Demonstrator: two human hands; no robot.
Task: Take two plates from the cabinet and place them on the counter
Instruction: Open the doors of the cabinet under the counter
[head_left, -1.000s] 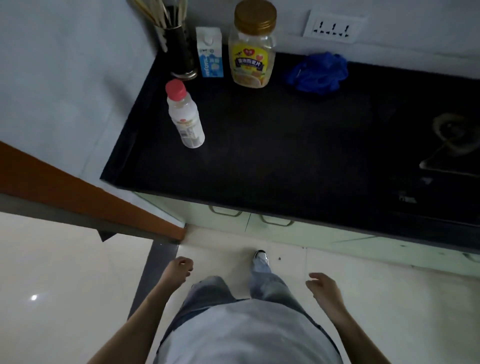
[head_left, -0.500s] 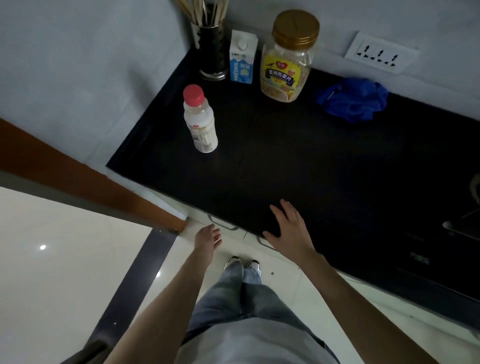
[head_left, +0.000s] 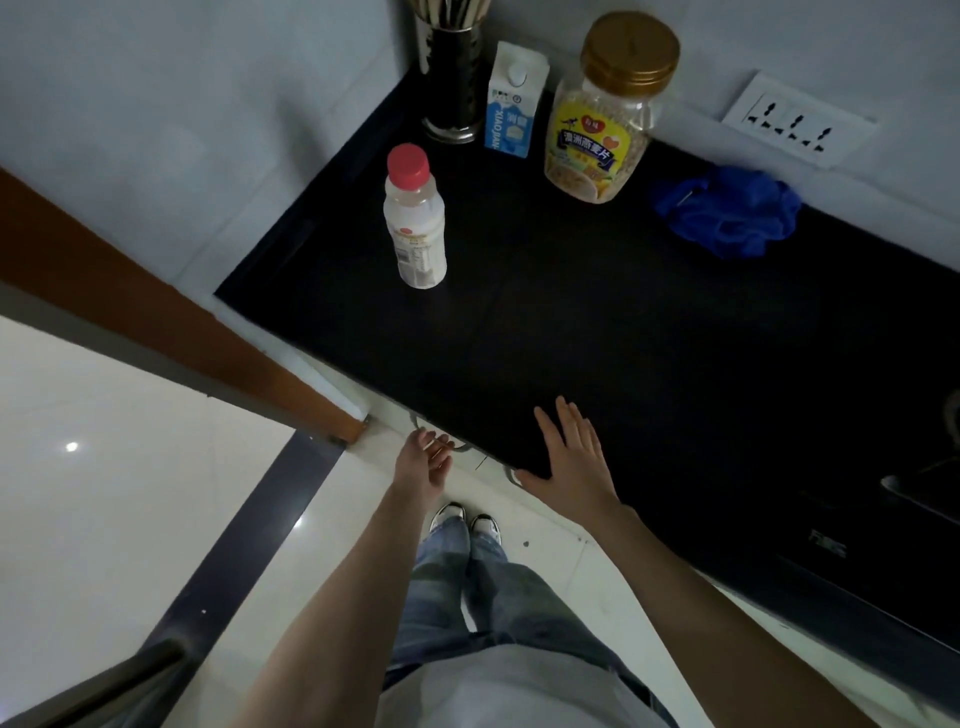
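Note:
The black counter (head_left: 597, 332) fills the upper right of the head view. Under its front edge run pale cabinet doors with metal handles (head_left: 511, 475). My left hand (head_left: 423, 460) reaches down at the left handle below the counter edge, fingers apart and holding nothing. My right hand (head_left: 574, 457) lies flat with spread fingers on the counter's front edge. No plates are in view; the cabinet's inside is hidden.
On the counter stand a red-capped white bottle (head_left: 414, 221), a milk carton (head_left: 511, 101), a gold-lidded oat jar (head_left: 605, 109) and a chopstick holder (head_left: 452, 78). A blue cloth (head_left: 727, 210) lies by the wall socket (head_left: 795, 119). A brown door frame (head_left: 156, 312) runs at left.
I have stepped up to the counter. My right hand rose from my side onto the counter edge, and my left hand reached forward to the cabinet handle.

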